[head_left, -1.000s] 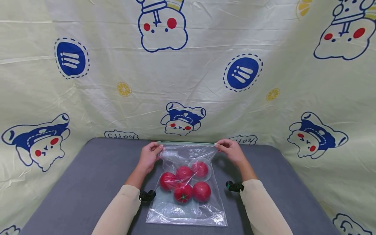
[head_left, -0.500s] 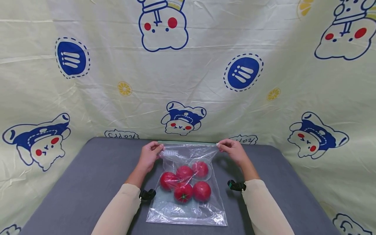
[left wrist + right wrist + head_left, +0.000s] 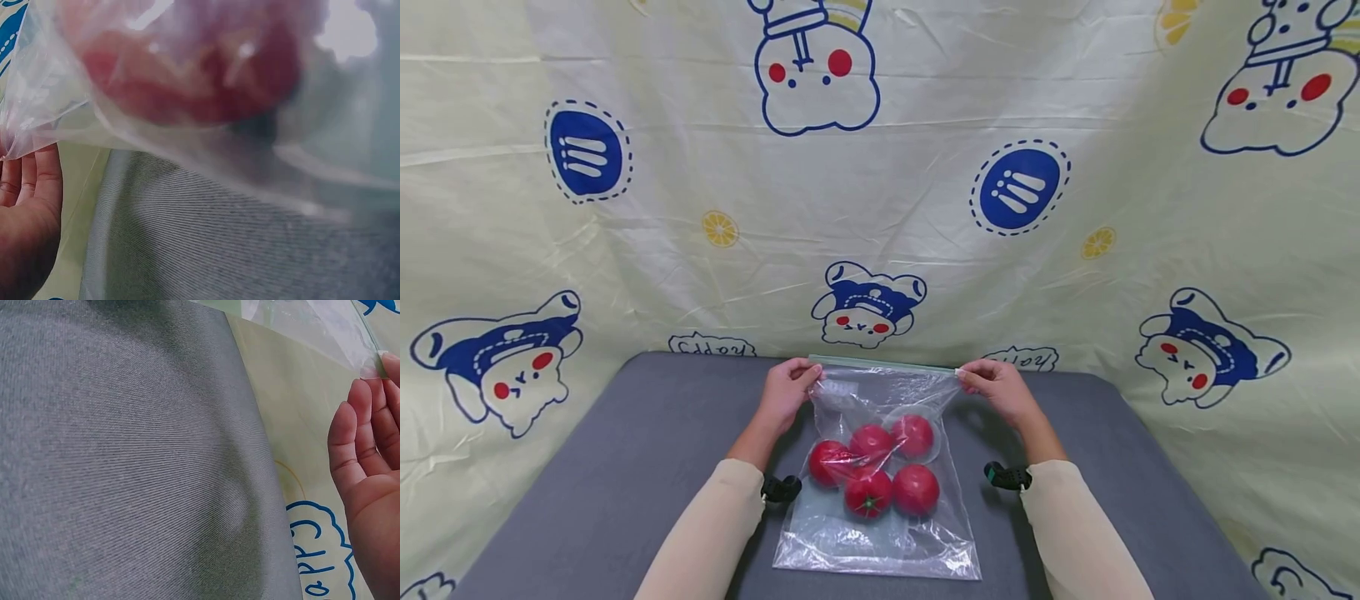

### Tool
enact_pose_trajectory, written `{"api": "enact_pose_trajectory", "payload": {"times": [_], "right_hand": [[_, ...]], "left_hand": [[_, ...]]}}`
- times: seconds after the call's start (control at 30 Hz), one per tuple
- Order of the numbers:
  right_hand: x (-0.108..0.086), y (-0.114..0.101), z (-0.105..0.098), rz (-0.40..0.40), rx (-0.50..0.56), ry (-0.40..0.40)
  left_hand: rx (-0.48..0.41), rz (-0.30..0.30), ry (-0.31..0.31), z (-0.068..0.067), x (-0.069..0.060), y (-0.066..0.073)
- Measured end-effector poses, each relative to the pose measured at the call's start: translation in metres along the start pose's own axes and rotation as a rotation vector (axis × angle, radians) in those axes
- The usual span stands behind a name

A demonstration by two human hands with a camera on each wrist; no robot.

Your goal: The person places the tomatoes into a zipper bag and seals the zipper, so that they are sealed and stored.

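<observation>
A clear zip bag (image 3: pixel 880 546) lies on the grey table, its greenish zip strip (image 3: pixel 883 364) along the far edge. Several red tomatoes (image 3: pixel 915 489) show through the plastic, the front one with a green stem end. My left hand (image 3: pixel 784 393) pinches the bag's far left corner, and my right hand (image 3: pixel 1000 387) pinches the far right corner by the strip. In the left wrist view, the bag's plastic (image 3: pixel 44 81) gathers at the left hand's fingers (image 3: pixel 47 172), with a blurred tomato close by. The right wrist view has the corner between thumb and fingers (image 3: pixel 359 406).
The grey table (image 3: pixel 647 467) spreads to both sides of the bag. Behind it hangs a pale cloth (image 3: pixel 880 192) printed with blue cartoon figures and orange slices. A black wrist device (image 3: pixel 781 489) sits at the left sleeve, another wrist device (image 3: pixel 1007 477) at the right.
The left end of the zip strip is slightly higher, so the strip now slants. My right hand has shifted a little to the right. The tomatoes stay in place.
</observation>
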State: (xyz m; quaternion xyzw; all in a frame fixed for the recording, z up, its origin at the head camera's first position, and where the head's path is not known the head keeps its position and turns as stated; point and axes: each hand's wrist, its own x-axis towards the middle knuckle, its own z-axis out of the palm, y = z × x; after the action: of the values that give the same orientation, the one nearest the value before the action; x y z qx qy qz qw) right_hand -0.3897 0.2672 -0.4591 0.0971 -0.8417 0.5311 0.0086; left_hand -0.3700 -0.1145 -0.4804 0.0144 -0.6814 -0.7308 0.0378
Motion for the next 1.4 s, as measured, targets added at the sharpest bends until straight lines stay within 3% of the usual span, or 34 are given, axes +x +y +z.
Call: {"api": "enact_pose_trajectory", "payload": {"times": [0.27, 0.63, 0.87, 1.07, 1.23, 1.4], "right_hand": [[0.006, -0.001, -0.001, 0.039, 0.012, -0.001], [0.007, 0.003, 0.002, 0.059, -0.043, 0.021], [0.004, 0.004, 0.003, 0.065, -0.04, 0.008], [0.005, 0.009, 0.002, 0.071, -0.051, 0.023], [0.001, 0.014, -0.006, 0.034, -0.121, 0.065], [-0.007, 0.014, -0.021, -0.014, -0.25, 0.122]], "left_hand": [[0.016, -0.012, 0.003, 0.001, 0.006, 0.004], [0.122, 0.006, -0.018, -0.004, 0.013, 0.003], [0.234, 0.006, -0.007, -0.008, 0.011, 0.006], [0.25, 0.014, -0.003, -0.013, 0.014, 0.004], [0.321, 0.062, -0.008, -0.022, 0.014, 0.003], [0.482, 0.15, -0.009, -0.038, 0.011, 0.006]]}}
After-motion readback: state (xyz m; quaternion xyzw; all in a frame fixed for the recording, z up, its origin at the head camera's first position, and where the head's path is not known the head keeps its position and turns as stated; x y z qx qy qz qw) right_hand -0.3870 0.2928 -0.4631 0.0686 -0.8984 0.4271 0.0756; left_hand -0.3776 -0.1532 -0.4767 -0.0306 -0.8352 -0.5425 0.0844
